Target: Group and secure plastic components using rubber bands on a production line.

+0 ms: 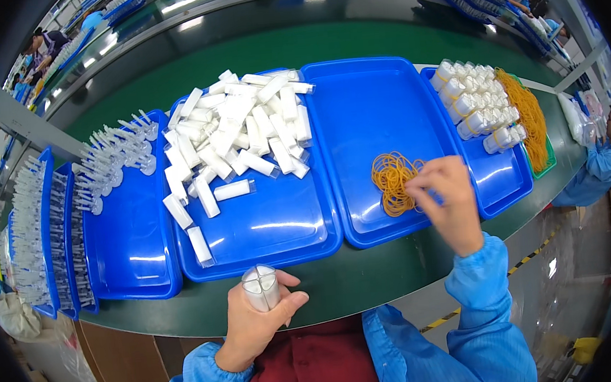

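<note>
My left hand [247,321] is wrapped round a bundle of several white tubes with clear ends [261,286], held upright at the table's front edge. To the right, my right hand [451,197] reaches over a blue tray [366,93] with its fingers pinched at the edge of a pile of yellow-orange rubber bands [392,184]. The fingertips touch the bands; how many they grip is hard to see. A second blue tray [281,239], beyond my left hand, carries a heap of loose white tubes [235,121].
Banded white tube bundles [474,99] fill part of the right tray, beside more rubber bands [526,120] in a green basket [550,157]. At left, a blue tray [126,241] has clear plunger-like parts [113,159]; stacked trays [52,232] stand beyond. A person in blue [598,168] is at far right.
</note>
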